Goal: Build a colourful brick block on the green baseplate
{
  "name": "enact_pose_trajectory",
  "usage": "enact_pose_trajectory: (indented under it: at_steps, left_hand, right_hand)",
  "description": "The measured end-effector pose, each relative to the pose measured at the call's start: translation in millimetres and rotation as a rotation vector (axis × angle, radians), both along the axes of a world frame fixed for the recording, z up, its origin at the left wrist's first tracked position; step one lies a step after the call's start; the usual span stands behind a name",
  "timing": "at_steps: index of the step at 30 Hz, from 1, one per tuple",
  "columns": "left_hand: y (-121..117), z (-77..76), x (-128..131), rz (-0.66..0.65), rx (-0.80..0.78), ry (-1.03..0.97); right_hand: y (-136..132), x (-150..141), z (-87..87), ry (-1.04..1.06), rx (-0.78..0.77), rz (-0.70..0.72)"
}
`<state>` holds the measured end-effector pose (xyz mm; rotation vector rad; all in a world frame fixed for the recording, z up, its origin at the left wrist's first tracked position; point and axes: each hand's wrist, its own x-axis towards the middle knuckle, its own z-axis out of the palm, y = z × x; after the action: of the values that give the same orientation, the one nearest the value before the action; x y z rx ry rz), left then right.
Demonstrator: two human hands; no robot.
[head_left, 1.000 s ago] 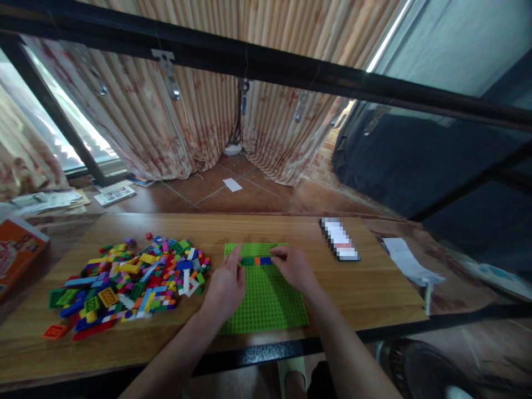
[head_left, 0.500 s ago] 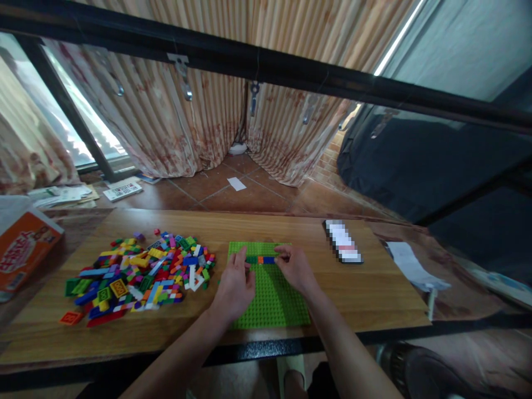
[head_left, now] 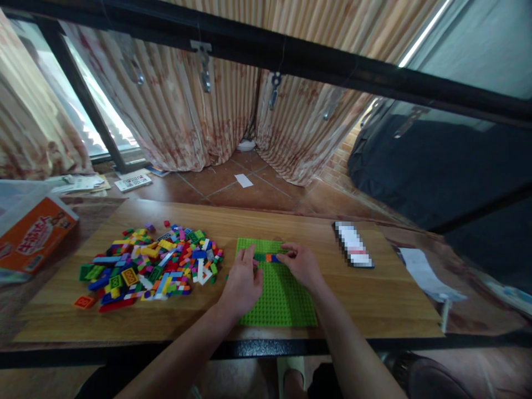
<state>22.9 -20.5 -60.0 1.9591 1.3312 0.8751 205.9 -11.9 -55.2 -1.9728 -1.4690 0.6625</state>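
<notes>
A green studded baseplate lies on the wooden table. Near its far edge is a short row of toy bricks: a dark green brick, an orange brick and a blue brick. My left hand rests over the plate's left side, fingers stretched toward the row's left end and thumb apart. Its fingertips partly hide that end. At the other end, my right hand has thumb and forefinger closed on the blue brick, covering part of it.
Left of the plate spreads a pile of mixed loose bricks. A phone lies to the right on the table. An orange and white box stands at the far left. Papers lie past the right edge.
The camera view has shifted slightly, so the table sits a little to the right. Both hands stay at the brick row, the right fingers bent a little more over the blue brick.
</notes>
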Motion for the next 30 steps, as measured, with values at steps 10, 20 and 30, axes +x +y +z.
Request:
enact_pose_trajectory:
  at_steps: [10,20,30]
  left_hand:
    - [-1.2,0.9,1.5,0.023,-0.036,-0.012]
    - [4.2,-4.1,-1.2,0.042,-0.097,-0.168]
    - [14.4,10.0,-8.4,0.101,-0.183,-0.108]
  right_hand:
    - [7.4,0.0,1.5,-0.006,-0.039,0.052]
    - [-3.1,1.7,7.0,0.016,0.026,0.138]
    - [-3.9,6.6,9.1,0.091,0.015,0.161]
